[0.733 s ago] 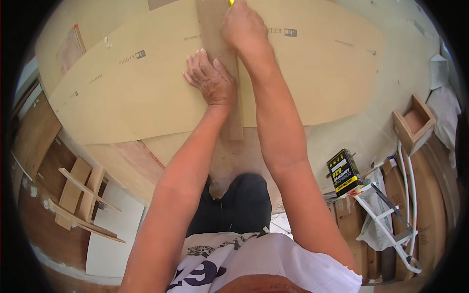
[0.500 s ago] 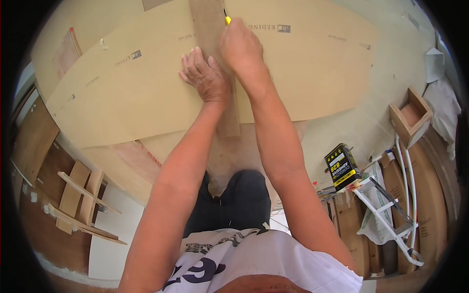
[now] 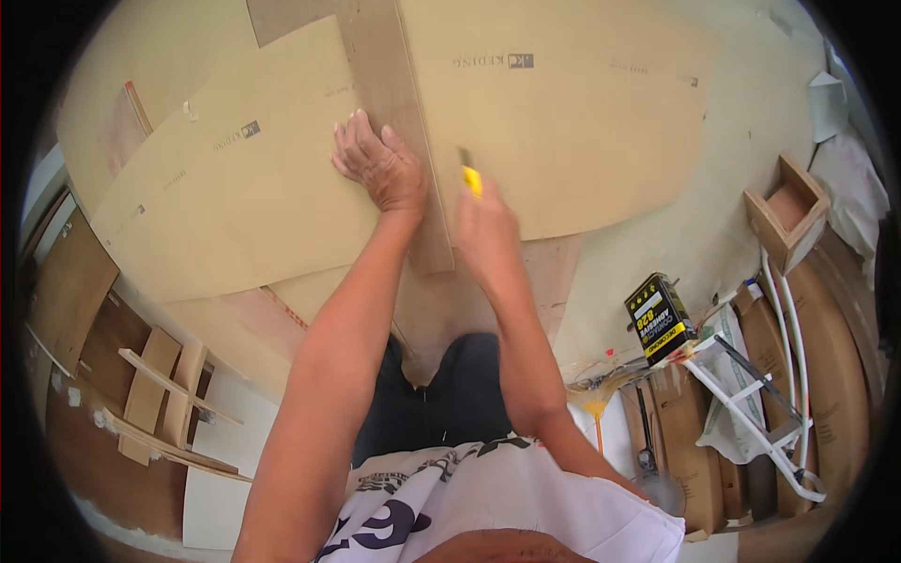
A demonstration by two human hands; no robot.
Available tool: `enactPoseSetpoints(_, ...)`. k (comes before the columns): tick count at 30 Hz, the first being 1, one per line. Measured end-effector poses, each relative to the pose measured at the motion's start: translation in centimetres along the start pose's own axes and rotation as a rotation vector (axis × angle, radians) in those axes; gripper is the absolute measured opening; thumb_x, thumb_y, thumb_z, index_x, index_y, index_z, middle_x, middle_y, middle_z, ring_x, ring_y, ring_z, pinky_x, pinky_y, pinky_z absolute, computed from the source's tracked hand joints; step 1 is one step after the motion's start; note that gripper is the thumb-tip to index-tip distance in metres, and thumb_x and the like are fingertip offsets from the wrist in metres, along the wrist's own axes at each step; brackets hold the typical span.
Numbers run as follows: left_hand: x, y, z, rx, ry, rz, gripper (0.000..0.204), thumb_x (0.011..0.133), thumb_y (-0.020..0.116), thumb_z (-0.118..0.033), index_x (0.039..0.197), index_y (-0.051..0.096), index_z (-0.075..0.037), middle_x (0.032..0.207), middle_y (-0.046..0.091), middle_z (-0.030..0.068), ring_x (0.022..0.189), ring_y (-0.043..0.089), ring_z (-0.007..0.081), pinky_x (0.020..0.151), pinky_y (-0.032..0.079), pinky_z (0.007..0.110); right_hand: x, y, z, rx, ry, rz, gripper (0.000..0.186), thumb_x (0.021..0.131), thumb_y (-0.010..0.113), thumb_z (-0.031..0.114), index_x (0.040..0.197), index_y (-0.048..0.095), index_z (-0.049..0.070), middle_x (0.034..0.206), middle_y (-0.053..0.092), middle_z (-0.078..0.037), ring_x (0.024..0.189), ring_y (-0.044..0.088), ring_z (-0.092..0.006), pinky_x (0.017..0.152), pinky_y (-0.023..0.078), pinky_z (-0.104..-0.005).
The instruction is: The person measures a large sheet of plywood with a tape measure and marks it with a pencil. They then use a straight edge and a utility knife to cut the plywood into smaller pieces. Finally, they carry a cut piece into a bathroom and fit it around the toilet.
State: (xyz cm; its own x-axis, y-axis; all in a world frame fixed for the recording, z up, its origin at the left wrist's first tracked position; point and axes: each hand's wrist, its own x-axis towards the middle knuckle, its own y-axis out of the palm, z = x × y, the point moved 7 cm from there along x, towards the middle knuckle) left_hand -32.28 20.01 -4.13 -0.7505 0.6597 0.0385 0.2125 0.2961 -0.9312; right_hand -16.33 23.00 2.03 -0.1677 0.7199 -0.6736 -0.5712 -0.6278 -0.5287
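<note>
The tan sheet [image 3: 563, 141] lies across the desk [image 3: 741, 122], beneath both hands, extending to either side of the wooden strip [image 3: 389, 80] at upper centre of frame. Left hand [image 3: 378, 174]: flat, fingers slightly spread, grasping nothing; the palm bears on the strip, fingers reaching over its left edge. Right hand [image 3: 488, 230]: blurred, closed around the yellow knife [image 3: 471, 180], just right of the strip; the blade points toward the top of frame. Blade contact with the sheet cannot be determined. Containers: open wooden box [image 3: 772, 227], right of frame, bare inner wood visible; black-and-yellow can [image 3: 660, 319], lower right, contents hidden.
</note>
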Motion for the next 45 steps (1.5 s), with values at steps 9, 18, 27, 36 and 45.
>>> enactPoseSetpoints(9, -0.4, -0.8, -0.3, 0.041, 0.006, 0.019, 0.047, 0.095, 0.045, -0.022, 0.137, 0.034, -0.004, 0.137, 0.038, 0.016, 0.134, 0.029, 0.0369, 0.109, 0.017, 0.056, -3.1, -11.1, -29.2, 0.981, 0.635, -0.738, 0.026, 0.092, 0.061, 0.029, 0.1, 0.054, 0.006, 0.08, 0.058, -0.004, 0.048, 0.043, -0.0086, 0.042, 0.04, -0.0236)
enactPoseSetpoints(18, 0.0, -0.6, -0.6, 0.03, 0.032, -0.012, 0.046, 0.096, 0.046, -0.024, 0.136, 0.036, -0.004, 0.135, 0.039, 0.0167, 0.133, 0.029, 0.0364, 0.109, 0.017, 0.055, -2.3, -13.6, -28.5, 1.345, 0.482, -0.589, 0.017, 0.088, 0.068, 0.013, 0.089, 0.051, 0.011, 0.066, 0.052, 0.002, 0.048, 0.043, -0.0054, 0.047, 0.043, -0.0225)
enactPoseSetpoints(27, 0.3, 0.4, -0.6, 0.016, 0.008, -0.051, 0.046, 0.096, 0.046, -0.028, 0.136, 0.037, -0.008, 0.135, 0.039, 0.0123, 0.134, 0.028, 0.0326, 0.109, 0.016, 0.057, -11.4, -20.0, -24.1, 1.166, 0.164, -0.63, 0.023, 0.093, 0.062, 0.018, 0.107, 0.057, 0.001, 0.089, 0.065, -0.004, 0.071, 0.062, -0.0127, 0.076, 0.057, -0.0351)
enactPoseSetpoints(36, 0.8, 2.3, 2.2, 0.077, 0.002, -0.07, 0.06, 0.092, 0.051, -0.039, 0.143, 0.031, -0.015, 0.143, 0.034, 0.0083, 0.138, 0.023, 0.0313, 0.11, 0.014, 0.062, -27.1, -18.8, -14.0, 1.122, -0.034, -0.978, 0.041, 0.09, 0.064, 0.016, 0.123, 0.05, -0.003, 0.113, 0.061, -0.012, 0.098, 0.062, -0.0218, 0.086, 0.053, -0.0365)
enactPoseSetpoints(45, -14.3, -13.2, 8.6, -0.238, 0.87, 0.601, 0.09, 0.073, 0.074, -0.019, 0.147, 0.025, -0.007, 0.151, 0.025, 0.0186, 0.14, 0.025, 0.0349, 0.113, 0.023, 0.047, -41.3, -18.6, -10.9, 1.056, -0.193, -1.006, 0.037, 0.09, 0.061, 0.013, 0.119, 0.05, -0.006, 0.111, 0.059, -0.013, 0.096, 0.062, -0.0215, 0.083, 0.054, -0.0354)
